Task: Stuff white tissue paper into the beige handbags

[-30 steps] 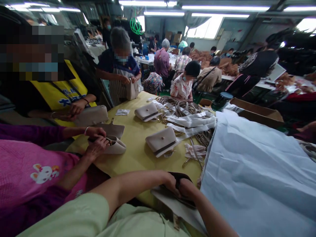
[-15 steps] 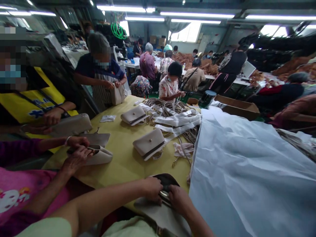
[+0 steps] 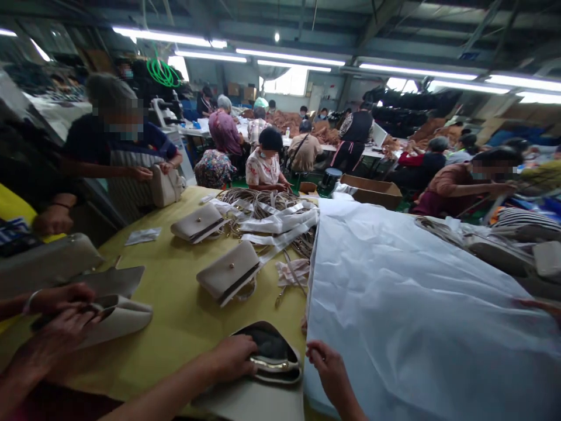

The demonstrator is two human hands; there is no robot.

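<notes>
A beige handbag (image 3: 249, 400) lies in front of me with its mouth up. Its dark lining and a gold metal zip edge (image 3: 274, 365) show inside the opening. My left hand (image 3: 236, 358) grips the bag's left rim, fingers wrapped over the edge near the zip. Just right of the bag, my right hand (image 3: 326, 367) hovers by the border of the white sheet, apart from the bag. Its fingers are loosely bent, and nothing shows in them.
Two closed beige bags (image 3: 230, 273) rest on the yellow table (image 3: 170, 316). Behind them lie coiled straps (image 3: 263, 202) with white wrapping. A white sheet (image 3: 421, 327) covers the right side. At left, a co-worker's hands (image 3: 65, 321) work in another bag (image 3: 127, 316); more people sit around.
My right hand has let go of the bag and moved off to its right. My left hand stays on the rim, and the bag's mouth gapes wider. The view has swung right.
</notes>
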